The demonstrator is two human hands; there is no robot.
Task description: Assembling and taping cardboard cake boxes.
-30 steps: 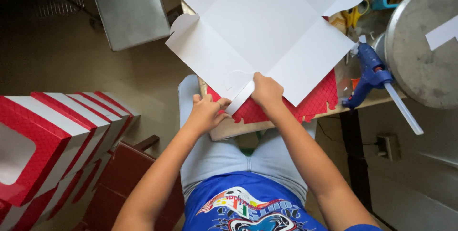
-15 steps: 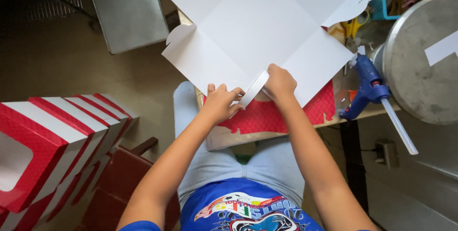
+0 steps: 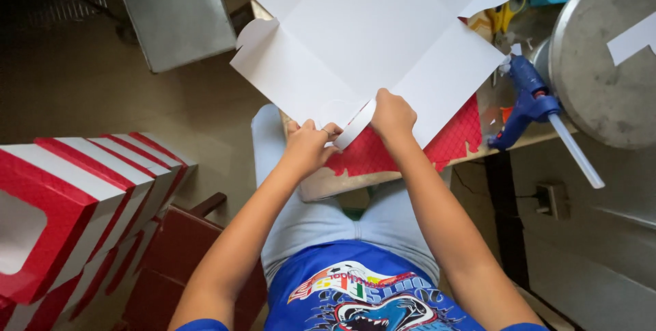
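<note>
Head view: a flat white cardboard sheet point(image 3: 369, 37) with creased fold lines lies spread across the surface point(image 3: 328, 182), its near corner overhanging the near edge. Under the sheet, a red patterned sheet point(image 3: 403, 153) lies at the near edge of the surface.

The left hand point(image 3: 307, 146) rests at the near corner of the white sheet, fingers curled, its grip closed on the edge of a narrow flap point(image 3: 355, 126). The right hand point(image 3: 392, 114) presses down on the same flap just beside the left hand, fingers bent over the crease; its grip is closed on the flap.

A blue glue gun point(image 3: 526, 99) with a clear glue stick protruding from its rear lies at the right edge of the surface, near the white sheet. A round metal lid point(image 3: 601, 64) sits just beside the glue gun. Red-and-white striped boxes point(image 3: 75, 201) stand on the floor, well apart from the hands.
</note>
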